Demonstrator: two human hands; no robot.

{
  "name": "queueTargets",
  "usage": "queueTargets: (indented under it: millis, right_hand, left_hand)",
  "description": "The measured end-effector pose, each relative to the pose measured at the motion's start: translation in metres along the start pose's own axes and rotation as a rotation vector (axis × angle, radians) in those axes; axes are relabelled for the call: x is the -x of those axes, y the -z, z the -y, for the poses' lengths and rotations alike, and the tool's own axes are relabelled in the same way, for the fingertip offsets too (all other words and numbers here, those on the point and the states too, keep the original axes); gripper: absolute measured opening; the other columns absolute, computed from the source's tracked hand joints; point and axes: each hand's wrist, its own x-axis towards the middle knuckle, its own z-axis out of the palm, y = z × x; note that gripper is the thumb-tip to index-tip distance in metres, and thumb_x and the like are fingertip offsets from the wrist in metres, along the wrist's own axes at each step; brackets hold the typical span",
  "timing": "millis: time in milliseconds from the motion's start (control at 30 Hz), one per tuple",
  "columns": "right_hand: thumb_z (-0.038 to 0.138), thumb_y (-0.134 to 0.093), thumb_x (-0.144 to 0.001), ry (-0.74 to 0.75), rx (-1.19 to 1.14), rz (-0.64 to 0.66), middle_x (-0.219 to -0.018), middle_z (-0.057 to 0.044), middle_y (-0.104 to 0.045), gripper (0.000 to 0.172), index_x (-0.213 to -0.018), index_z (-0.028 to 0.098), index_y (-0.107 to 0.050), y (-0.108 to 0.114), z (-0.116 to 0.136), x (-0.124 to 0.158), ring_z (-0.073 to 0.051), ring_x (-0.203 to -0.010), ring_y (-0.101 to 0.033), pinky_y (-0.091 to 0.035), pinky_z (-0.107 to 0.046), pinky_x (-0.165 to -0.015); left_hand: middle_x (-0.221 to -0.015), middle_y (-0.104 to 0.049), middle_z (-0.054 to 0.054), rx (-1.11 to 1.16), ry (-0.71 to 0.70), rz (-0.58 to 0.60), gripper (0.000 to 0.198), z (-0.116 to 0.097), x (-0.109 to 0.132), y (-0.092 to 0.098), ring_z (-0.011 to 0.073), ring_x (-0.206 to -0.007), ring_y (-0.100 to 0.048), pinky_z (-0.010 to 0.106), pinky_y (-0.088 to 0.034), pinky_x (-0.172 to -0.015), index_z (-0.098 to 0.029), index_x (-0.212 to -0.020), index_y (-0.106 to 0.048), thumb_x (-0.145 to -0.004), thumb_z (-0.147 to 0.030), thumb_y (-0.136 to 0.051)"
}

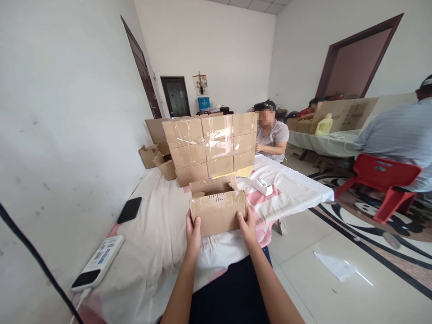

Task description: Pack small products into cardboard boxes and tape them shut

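The person's left hand [193, 229] and right hand [249, 227] grip a brown rectangular cardboard box [218, 218] by its two sides, thumbs on the face toward the person. The box is at the near edge of a table covered by a white and pink cloth [162, 216], its far flap raised and its top partly open. To its left on the cloth lie a white oblong device with a dark panel [106, 254] and, farther off, a flat black rectangular object [130, 210]. A small white object [262, 186] sits to the box's right. Behind the box stands a wall of brown cartons under shiny clear tape [189, 155], with open brown cartons [168, 167] just beside it on the left. Beyond, a co-worker in a pale short-sleeved top [278, 132] sits at the table's far side.
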Motion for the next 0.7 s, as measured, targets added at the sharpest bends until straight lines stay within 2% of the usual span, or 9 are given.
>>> queueTargets:
  millis: [433, 700]
  right_hand:
    - [0.052, -0.060, -0.096, 0.009, -0.004, 0.001, -0.144, -0.014, -0.065, 0.053, -0.140, 0.022, -0.060, -0.0003, 0.0020, -0.0001, -0.033, -0.136, -0.060, -0.051, -0.051, -0.111]
    - [0.053, -0.060, -0.096, 0.002, -0.020, 0.005, -0.144, -0.014, -0.064, 0.051, -0.138, 0.022, -0.060, -0.0005, 0.0029, 0.0010, -0.033, -0.136, -0.060, -0.050, -0.053, -0.113]
  left_hand:
    - [-0.154, -0.056, 0.013, 0.016, -0.003, 0.004, 0.069, -0.0006, 0.0001, -0.0002, 0.0306, -0.148, -0.049, 0.046, -0.041, -0.123, -0.025, -0.151, -0.046, -0.094, -0.061, -0.060]
    - [-0.149, -0.060, 0.012, 0.008, -0.006, -0.006, 0.069, -0.0031, 0.0008, -0.0012, 0.0301, -0.145, -0.052, 0.043, -0.045, -0.120, -0.027, -0.150, -0.048, -0.093, -0.062, -0.061]
